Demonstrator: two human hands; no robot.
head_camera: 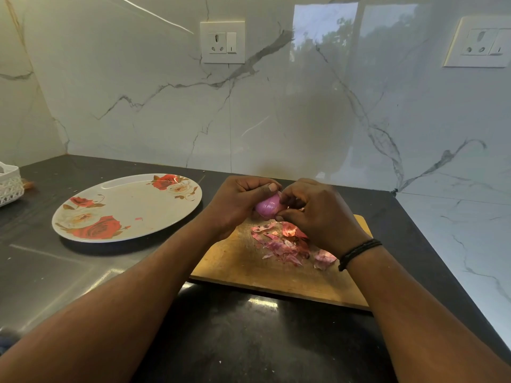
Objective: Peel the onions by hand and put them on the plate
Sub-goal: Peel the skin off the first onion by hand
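A small purple onion (267, 206) is held above the far end of a wooden cutting board (237, 261). My left hand (237, 205) grips the onion from the left, thumb on top. My right hand (318, 214) pinches it from the right with curled fingertips. A heap of pink and red onion skins (284, 244) lies on the board below the hands. The white oval plate (143, 214) with red rose prints sits to the left of the board; only a tiny pink scrap lies on it.
The board and plate rest on a dark stone counter (83, 272) in a corner of marble walls. A white lattice basket (9, 183) stands at the far left edge. Two wall sockets (222, 42) are mounted above the counter.
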